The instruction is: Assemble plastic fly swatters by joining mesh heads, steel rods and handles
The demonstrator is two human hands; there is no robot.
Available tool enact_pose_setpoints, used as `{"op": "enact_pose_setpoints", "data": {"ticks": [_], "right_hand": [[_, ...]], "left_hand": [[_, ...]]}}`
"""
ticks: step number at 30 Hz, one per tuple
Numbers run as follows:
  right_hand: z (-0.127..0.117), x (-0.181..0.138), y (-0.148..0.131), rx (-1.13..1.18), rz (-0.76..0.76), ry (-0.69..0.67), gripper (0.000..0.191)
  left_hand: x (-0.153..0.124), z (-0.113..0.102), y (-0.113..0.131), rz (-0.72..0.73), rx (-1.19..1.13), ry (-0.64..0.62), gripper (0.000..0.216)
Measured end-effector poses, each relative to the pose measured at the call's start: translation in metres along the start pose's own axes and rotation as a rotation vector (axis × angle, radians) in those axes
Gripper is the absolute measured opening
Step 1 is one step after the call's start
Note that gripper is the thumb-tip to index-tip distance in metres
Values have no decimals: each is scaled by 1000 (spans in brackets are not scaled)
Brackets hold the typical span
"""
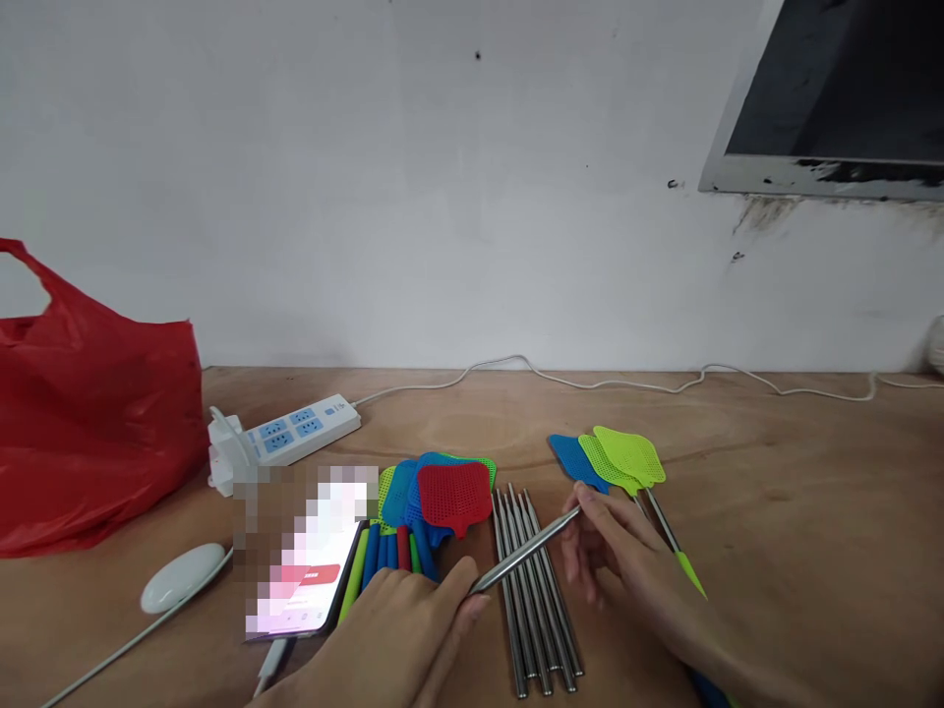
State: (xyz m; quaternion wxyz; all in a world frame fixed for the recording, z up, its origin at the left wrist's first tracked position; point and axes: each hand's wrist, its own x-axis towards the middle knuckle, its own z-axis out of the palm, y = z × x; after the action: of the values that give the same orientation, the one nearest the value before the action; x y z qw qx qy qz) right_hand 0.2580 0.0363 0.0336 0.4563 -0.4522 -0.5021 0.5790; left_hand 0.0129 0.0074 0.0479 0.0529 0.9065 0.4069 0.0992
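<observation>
My left hand grips the thick lower end of a metal rod, which slants up to the right. At its thin upper end, the fingertips of my right hand are closed on the tip. Beneath it, several similar metal rods lie side by side on the table. Behind my left hand is a pile of fly swatter heads in red, blue and green, with coloured handles in front, partly covered by that hand. Beyond my right hand lie fly swatters with yellow-green and blue heads, their shafts partly hidden by my hand.
On the left are a lit phone, a white oval device with a cable, a power strip and a red plastic bag. A white cord runs along the wall behind the wooden table.
</observation>
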Motion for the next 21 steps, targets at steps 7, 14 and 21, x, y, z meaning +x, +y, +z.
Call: {"op": "enact_pose_setpoints", "data": {"ticks": [7, 14, 21], "right_hand": [[13, -4, -14, 263, 81, -90, 45], [-25, 24, -24, 77, -66, 168, 42], [-34, 36, 8, -491, -222, 105, 36]], "left_hand": [[2, 2, 8, -97, -134, 46, 43], [6, -8, 0, -60, -350, 118, 28], [9, 8, -10, 21, -222, 122, 30]]}}
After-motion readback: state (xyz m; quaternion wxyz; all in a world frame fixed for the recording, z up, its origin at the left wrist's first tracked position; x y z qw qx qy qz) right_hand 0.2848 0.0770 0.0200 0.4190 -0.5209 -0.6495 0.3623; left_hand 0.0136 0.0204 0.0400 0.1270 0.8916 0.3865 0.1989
